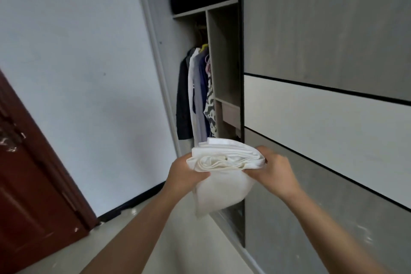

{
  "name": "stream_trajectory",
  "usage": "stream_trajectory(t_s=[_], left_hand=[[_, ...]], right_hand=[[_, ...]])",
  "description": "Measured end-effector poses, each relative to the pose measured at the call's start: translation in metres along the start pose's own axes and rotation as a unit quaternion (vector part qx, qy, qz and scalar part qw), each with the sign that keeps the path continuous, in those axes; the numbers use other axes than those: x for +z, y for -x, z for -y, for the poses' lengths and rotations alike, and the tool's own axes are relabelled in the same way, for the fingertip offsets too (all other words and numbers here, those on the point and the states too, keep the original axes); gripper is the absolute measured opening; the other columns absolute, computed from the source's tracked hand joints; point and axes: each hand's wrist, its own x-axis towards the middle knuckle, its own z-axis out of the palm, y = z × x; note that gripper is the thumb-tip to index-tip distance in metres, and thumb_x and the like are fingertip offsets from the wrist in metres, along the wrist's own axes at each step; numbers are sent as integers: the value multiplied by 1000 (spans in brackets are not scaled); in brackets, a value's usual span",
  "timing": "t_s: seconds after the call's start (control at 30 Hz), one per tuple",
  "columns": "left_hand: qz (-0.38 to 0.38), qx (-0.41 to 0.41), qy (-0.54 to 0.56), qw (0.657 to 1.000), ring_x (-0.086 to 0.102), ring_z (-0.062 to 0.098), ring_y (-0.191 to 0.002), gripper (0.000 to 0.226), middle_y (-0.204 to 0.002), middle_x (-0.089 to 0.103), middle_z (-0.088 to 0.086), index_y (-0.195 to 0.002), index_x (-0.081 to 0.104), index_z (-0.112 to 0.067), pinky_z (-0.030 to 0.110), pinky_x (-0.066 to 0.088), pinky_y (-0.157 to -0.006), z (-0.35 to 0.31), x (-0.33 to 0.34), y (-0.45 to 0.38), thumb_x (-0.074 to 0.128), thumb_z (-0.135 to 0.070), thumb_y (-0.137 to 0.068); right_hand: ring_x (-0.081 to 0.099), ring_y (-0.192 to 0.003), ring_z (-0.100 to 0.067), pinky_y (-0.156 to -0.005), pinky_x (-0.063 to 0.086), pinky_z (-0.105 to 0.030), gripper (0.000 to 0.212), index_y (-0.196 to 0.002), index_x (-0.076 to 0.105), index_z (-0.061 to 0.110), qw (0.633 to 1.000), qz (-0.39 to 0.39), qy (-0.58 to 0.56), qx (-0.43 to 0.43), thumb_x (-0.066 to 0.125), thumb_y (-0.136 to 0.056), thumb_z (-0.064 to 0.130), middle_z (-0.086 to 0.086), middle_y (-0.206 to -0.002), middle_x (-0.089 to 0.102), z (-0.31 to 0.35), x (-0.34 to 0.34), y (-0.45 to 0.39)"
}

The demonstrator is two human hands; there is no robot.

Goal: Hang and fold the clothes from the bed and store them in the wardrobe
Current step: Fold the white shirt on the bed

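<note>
A folded white garment [224, 162] is held in front of me at the middle of the view, its lower part hanging down. My left hand [183, 176] grips its left edge and my right hand [275, 172] grips its right edge. Just beyond it stands the open wardrobe [224, 55], with an upright divider and shelves inside. Several clothes [198, 95] hang on hangers in its left section: dark, white, blue and a black-and-white patterned one.
The wardrobe's grey and white sliding door [322, 100] fills the right side. A white wall [77, 73] is on the left, with a dark red door [33, 196] at the lower left. Pale floor [178, 240] runs below my arms.
</note>
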Motion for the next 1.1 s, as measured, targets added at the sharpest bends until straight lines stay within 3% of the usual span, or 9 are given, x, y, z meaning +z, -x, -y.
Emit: stream_trajectory(t_s=[0.07, 0.17, 0.37, 0.43, 0.53, 0.67, 0.83, 0.97, 1.1], left_hand=[[-10, 2, -18, 1000, 64, 19, -92, 41, -98, 69, 4, -99, 67, -14, 31, 50, -84, 8, -19, -45, 80, -4, -61], [-5, 17, -30, 999, 63, 17, -90, 34, -93, 67, -1, -97, 66, -14, 22, 49, -78, 28, -48, -117, 76, 2, -69], [45, 67, -31, 996, 57, 11, -89, 37, -97, 61, -1, -109, 63, -3, 3, 42, -64, 40, -82, -247, 71, 6, -74], [80, 83, -30, 993, 57, 11, -91, 37, -97, 61, 0, -109, 63, -2, 4, 42, -65, 41, -88, -299, 71, 5, -74], [129, 101, -31, 986, 58, 14, -92, 37, -100, 63, 4, -109, 62, -2, 17, 46, -74, 35, -87, -361, 72, 3, -74], [184, 112, -15, 976, 59, 13, -87, 31, -94, 64, -1, -104, 63, -9, 24, 47, -78, 23, -66, -438, 71, 1, -75], [216, 141, 15, 966, 59, 6, -76, 20, -78, 61, -11, -90, 62, -17, 15, 45, -68, 1, -28, -519, 67, -1, -79], [204, 176, 52, 961, 59, 12, -84, 22, -84, 60, -8, -99, 58, -17, 28, 48, -75, -26, 14, -561, 65, -6, -81], [204, 219, 94, 950, 62, 13, -87, 22, -92, 64, -4, -105, 53, -8, 20, 43, -65, -42, 75, -597, 60, -10, -84]], right_hand=[[62, -85, -20, -59, 36, -9, 31, -99, 64, 12, 999, -2, -35, 6, 74, -71, 11, 3, -83, 62, 2, 28, -43], [58, -85, -18, -66, 36, -17, 35, -102, 61, 10, 998, -2, -55, 6, 74, -69, 9, -1, -91, 62, 6, 74, -109], [53, -83, -15, -59, 35, -14, 33, -102, 59, 3, 997, -50, -51, 27, 73, -73, 6, 0, -89, 58, 12, 135, -209], [53, -79, -14, -58, 40, -9, 28, -97, 57, 7, 993, -84, -54, 57, 72, -74, 5, 1, -85, 58, 14, 151, -243], [52, -75, -13, -56, 40, -6, 30, -95, 54, 12, 987, -135, -42, 82, 72, -73, 5, 4, -83, 56, 16, 160, -283], [52, -73, -8, -57, 40, -12, 29, -93, 53, 16, 969, -216, -22, 117, 73, -73, 9, 10, -80, 55, 12, 160, -338], [55, -80, -4, -64, 43, -14, 32, -101, 53, 18, 932, -342, -35, 113, 72, -76, 11, 12, -85, 57, -8, 153, -404], [52, -113, -21, -89, 47, -35, 45, -126, 48, 18, 873, -445, -88, 180, 64, -83, 16, -3, -124, 53, -23, 149, -452], [44, -123, -18, -98, 38, -29, 49, -132, 44, 20, 810, -548, -100, 182, 60, -86, 13, 0, -135, 44, -47, 138, -491]])
